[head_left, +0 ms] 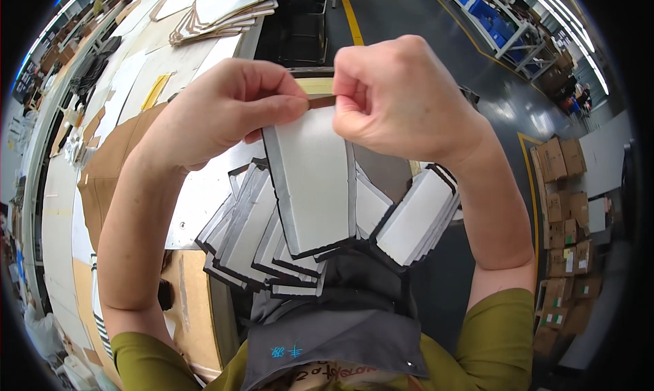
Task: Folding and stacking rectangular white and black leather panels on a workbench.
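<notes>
A white tapered panel with grey borders and black edges hangs in front of me, its wide end up. My left hand pinches its top left corner between thumb and fingers. At the top right corner my right hand is closed, thumb against curled fingers, gripping the same edge. A narrow brown strip shows along that edge between the two hands. Behind and below the panel lie similar pieces: a fanned pile on the left and a smaller stack on the right.
A long worktable on the left carries brown sheets and a pile of white panels. Black crates stand ahead. Cardboard boxes and a rack with blue bins line the right. My grey apron is below.
</notes>
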The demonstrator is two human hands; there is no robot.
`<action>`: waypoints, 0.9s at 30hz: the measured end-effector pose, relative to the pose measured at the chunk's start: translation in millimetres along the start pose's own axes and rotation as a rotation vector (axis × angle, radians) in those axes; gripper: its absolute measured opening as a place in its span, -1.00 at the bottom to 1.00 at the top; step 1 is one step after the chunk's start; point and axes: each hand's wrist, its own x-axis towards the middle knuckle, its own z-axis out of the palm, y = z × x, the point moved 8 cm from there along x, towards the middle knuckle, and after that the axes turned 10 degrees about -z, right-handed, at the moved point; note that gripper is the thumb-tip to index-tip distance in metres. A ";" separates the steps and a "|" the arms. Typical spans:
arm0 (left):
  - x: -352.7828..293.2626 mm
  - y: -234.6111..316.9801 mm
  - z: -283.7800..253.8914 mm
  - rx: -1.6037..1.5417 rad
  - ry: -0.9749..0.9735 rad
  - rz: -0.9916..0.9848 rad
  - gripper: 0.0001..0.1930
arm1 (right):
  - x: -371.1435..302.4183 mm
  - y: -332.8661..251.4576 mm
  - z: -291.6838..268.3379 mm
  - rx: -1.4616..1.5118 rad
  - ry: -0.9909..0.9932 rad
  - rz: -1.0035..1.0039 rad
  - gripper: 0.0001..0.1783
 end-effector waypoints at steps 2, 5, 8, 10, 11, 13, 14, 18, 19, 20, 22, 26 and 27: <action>-11.5 -1.9 4.6 -0.010 -0.033 -0.031 -0.86 | -8.7 13.1 -12.7 -0.173 0.012 0.056 -0.91; -24.4 -21.8 12.9 -0.076 -0.072 -0.091 -0.89 | -47.4 46.0 -41.7 -0.305 0.037 0.183 -0.90; -21.0 -50.4 27.1 -0.128 -0.095 -0.164 -0.88 | -101.6 60.4 -32.7 0.359 -0.008 0.575 -0.87; -7.9 -50.2 38.0 0.123 0.003 0.003 -0.86 | -129.3 49.4 -29.1 0.367 -0.166 0.564 -0.87; -7.6 -38.8 46.4 0.376 0.083 0.049 -0.86 | -144.5 41.6 -25.3 0.363 -0.267 0.575 -0.79; -11.1 -12.9 53.8 0.909 0.541 0.456 -0.77 | -174.8 23.1 -22.9 0.347 -0.304 0.497 -0.67; -15.2 -15.6 68.9 0.897 0.410 0.506 -0.72 | -185.6 9.0 -18.5 0.344 -0.341 0.391 -0.55; -36.9 -34.9 140.4 0.984 -0.036 0.524 -0.53 | -216.6 -23.7 5.6 0.235 -0.487 0.432 -0.10; -33.8 -44.3 143.6 1.041 -0.023 0.509 -0.49 | -219.3 -27.2 13.8 0.239 -0.486 0.437 -0.10; -32.4 -46.9 142.1 1.042 -0.029 0.504 -0.49 | -219.4 -27.4 17.5 0.215 -0.411 0.446 -0.15; -19.6 -50.7 127.0 1.036 -0.042 0.479 -0.46 | -216.6 -24.6 28.9 0.148 -0.328 0.440 -0.27; -15.1 -60.9 96.9 1.019 -0.038 0.487 -0.46 | -206.2 -24.3 42.1 -0.002 -0.306 0.419 -0.27; -13.5 -62.2 91.4 1.031 -0.033 0.468 -0.46 | -203.4 -22.9 42.4 0.013 -0.298 0.405 -0.27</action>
